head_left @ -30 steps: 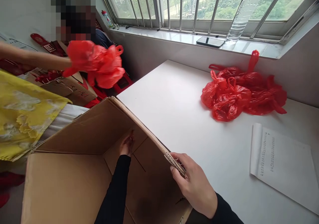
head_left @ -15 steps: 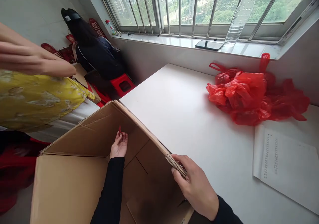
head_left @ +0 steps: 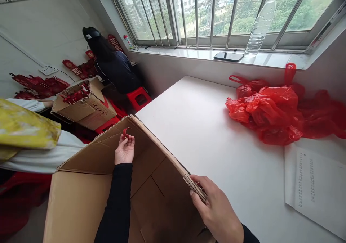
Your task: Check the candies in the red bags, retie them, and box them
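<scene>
My left hand (head_left: 124, 149) is over the open cardboard box (head_left: 78, 196), palm turned up. Between its thumb and fingers it pinches a small curled red strip (head_left: 125, 131), whose exact kind I cannot make out. My right hand (head_left: 216, 203) grips the box's right wall at the top edge, thumb inside and fingers outside. Inside, the box shows bare cardboard with creases, and a small dark mark lies near the bottom by my right wrist. The box stands against the edge of the white table (head_left: 173, 109).
Red plastic bags (head_left: 273, 109) and a sheet of paper (head_left: 319, 189) lie on the table. A water bottle (head_left: 259, 27) and a phone (head_left: 228, 57) rest on the windowsill. A person in dark clothes (head_left: 116, 68) sits beyond, near another box (head_left: 92, 109); someone in yellow (head_left: 29, 126) is at left.
My left hand has risen slightly with the red strip, which shows more clearly. The person in yellow has shifted left, their arm no longer across the view. My right hand keeps its grip.
</scene>
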Motion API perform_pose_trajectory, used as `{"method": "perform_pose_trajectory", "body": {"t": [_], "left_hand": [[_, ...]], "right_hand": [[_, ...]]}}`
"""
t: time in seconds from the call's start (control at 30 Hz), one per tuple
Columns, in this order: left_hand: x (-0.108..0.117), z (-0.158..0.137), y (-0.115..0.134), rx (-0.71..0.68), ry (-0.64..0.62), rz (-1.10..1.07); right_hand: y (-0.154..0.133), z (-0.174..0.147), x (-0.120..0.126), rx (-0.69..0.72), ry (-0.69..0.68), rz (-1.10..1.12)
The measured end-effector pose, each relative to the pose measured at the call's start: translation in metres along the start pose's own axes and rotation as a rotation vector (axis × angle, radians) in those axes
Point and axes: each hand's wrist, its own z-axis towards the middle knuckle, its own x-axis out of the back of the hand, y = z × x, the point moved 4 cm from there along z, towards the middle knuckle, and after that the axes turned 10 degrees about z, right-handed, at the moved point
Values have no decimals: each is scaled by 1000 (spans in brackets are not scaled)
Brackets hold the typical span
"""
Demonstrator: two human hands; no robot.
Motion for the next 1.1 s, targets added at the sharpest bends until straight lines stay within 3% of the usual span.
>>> {"method": "perform_pose_trajectory", "body": {"t": [0.3, 0.47, 0.8, 0.93, 1.1], "left_hand": [[18, 6, 15, -64, 68, 101], [5, -2, 14, -4, 32, 90], [-81, -15, 17, 28, -236, 173], [-137, -1, 6, 55, -353, 310], [-197, 26, -18, -5, -401, 424]], "right_hand": [[2, -1, 1, 42, 9, 3], [-2, -1, 3, 17, -3, 12], [-7, 2, 2, 18, 40, -22], [-4, 5, 0, 49, 49, -27], [3, 8, -3, 119, 124, -38]]}}
